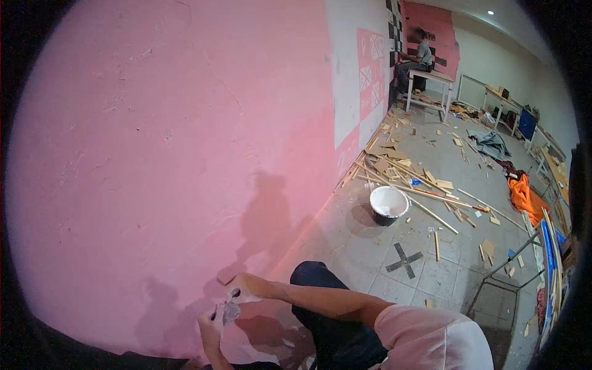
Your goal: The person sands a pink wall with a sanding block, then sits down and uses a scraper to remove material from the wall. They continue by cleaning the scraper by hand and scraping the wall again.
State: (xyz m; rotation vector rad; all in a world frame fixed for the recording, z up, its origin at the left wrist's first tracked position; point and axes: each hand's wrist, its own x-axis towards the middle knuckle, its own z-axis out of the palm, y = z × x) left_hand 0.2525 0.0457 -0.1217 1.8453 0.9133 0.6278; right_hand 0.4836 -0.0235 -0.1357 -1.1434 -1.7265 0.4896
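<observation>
My right hand [246, 287] is closed close to the pink wall [185, 154]. A small brownish flat piece [229, 272] shows at its fingers, and a dark bit shows below them. Lower and to the left is my left hand [211, 322], its fingers pressed together around a small dark thing. Between the two hands lies a crumpled whitish-grey thing [232, 313], near the fingertips of both. What exactly each hand grips is too small to tell.
A bucket [390, 205] with white inside stands on the floor, near wooden strips [425, 191] and scraps. Tape forms a cross [404, 261]. A metal frame [505, 277] and orange cloth [524, 197] are at right. Farther back, a person [419, 55] sits on a table [431, 75].
</observation>
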